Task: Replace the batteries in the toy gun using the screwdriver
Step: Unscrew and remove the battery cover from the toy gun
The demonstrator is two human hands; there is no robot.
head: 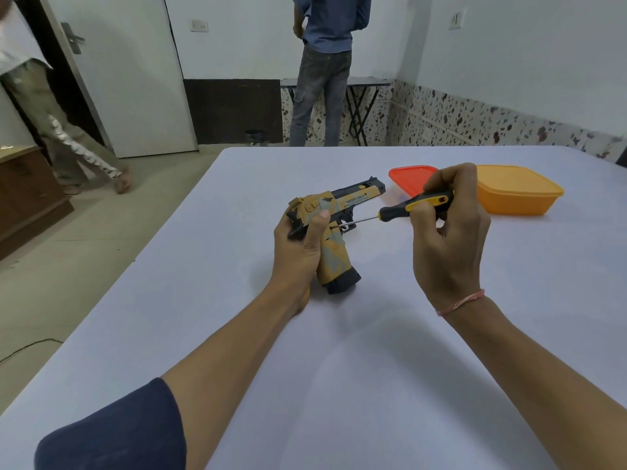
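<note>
A tan and black toy gun (339, 205) stands on its grip base on the white table, barrel pointing right and away. My left hand (300, 249) grips its rear, thumb up along the side near the trigger. My right hand (448, 232) holds a black and yellow screwdriver (412, 203) by the handle. Its thin metal shaft points left, and the tip touches the gun's side just above the grip, beside my left thumb. No batteries are visible.
An orange plastic box (519, 191) and its red lid (409, 181) lie on the table (339, 368) behind my right hand. One person stands at a folding table by the far wall. Another person walks near the open door at the left. A wooden cabinet stands far left.
</note>
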